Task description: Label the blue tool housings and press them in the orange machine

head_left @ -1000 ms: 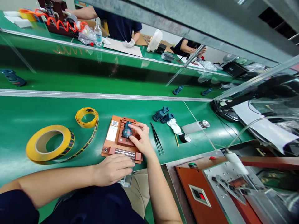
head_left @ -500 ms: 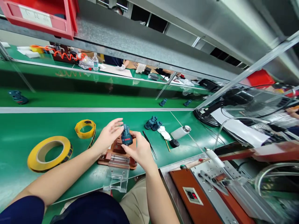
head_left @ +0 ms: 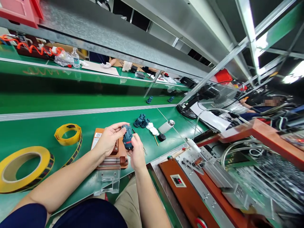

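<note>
A dark blue-green Bosch battery pack [head_left: 127, 136] is held upright between my two hands, its red lettering facing me. My left hand [head_left: 109, 139] is closed at its upper part, thumb and fingers against the side. Lower down, my right hand [head_left: 137, 152] grips the pack with the thumb on its front. Beneath the hands sits an orange-brown fixture [head_left: 123, 160], partly covered by them, with a clear plastic flap [head_left: 108, 180] hanging toward my lap. Two similar dark packs [head_left: 139, 121] stand farther back on the green bench.
On the left lie a large yellow tape roll [head_left: 7, 167] and a smaller label roll [head_left: 67, 136]. A white bottle [head_left: 166, 126], crumpled white cloth [head_left: 152, 129] and round black cap [head_left: 161, 137] sit to the right. Beyond are a fan [head_left: 213, 95] and a metal-and-brown machine [head_left: 173, 180].
My view has swung to the right. My left hand's fingers, spread beside the pack before, have closed onto it. The right hand has shifted its hold on the pack.
</note>
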The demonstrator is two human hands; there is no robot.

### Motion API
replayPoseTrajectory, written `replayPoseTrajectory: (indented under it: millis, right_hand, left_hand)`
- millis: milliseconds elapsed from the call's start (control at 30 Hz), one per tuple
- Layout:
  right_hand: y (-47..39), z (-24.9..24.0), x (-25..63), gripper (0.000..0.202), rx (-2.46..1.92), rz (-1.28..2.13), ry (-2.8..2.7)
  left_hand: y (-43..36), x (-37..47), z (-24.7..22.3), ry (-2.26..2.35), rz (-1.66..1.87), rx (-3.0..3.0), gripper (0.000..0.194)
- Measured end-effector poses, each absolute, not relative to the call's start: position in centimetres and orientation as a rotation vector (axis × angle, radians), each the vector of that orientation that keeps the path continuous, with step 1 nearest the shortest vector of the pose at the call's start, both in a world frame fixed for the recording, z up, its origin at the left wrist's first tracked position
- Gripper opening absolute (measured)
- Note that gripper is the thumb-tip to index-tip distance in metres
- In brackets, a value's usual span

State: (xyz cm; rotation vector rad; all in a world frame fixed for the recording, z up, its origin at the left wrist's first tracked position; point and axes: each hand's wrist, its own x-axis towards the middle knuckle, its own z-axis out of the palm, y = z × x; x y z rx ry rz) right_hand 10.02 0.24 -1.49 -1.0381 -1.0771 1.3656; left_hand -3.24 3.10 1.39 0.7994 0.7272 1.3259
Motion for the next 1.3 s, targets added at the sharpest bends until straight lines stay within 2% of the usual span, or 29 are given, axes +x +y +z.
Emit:
replayPoseTrajectory:
  millis: [133,300,367,533,733,1000,1167,1300]
  right_hand:
    - [0.4,-1.3,9.1,0.046,-0.987,1.453,-0.946]
    - [0.5,-0.4,8.4,0.059,-0.769,2.042,-0.748]
    - [0.3,-0.2,8.1,0.061,-0.733,2.131,-0.739]
    - [-0.9,-1.0,7.6,0.059,-0.953,1.827,-0.943]
    - [-1.3,-1.6,8.4,0.041,-1.151,1.391,-1.415]
    - [-0.4,-1.8,9.0,0.03,-1.178,1.14,-1.621]
    - [-0.7,-1.1,9.8,0.054,-1.029,1.196,-1.51]
    - [-0.7,-1.0,10.6,0.058,-1.092,0.964,-1.452]
  left_hand:
    - [3.4,-3.5,1.0,0.742,1.342,0.804,0.046]
    - [3.6,-3.7,0.9,0.753,1.398,1.012,0.034]
    - [3.6,-3.7,1.0,0.836,1.44,1.118,0.027]
    - [3.5,-4.0,1.5,1.117,1.438,1.286,0.031]
    - [3.0,-4.2,1.7,1.307,1.436,1.483,0.028]
    - [3.1,-4.1,1.3,1.271,1.535,1.538,0.024]
    - [3.9,-4.1,0.7,0.995,1.474,1.334,0.029]
    - [3.9,-3.4,0.5,0.856,1.412,1.128,0.044]
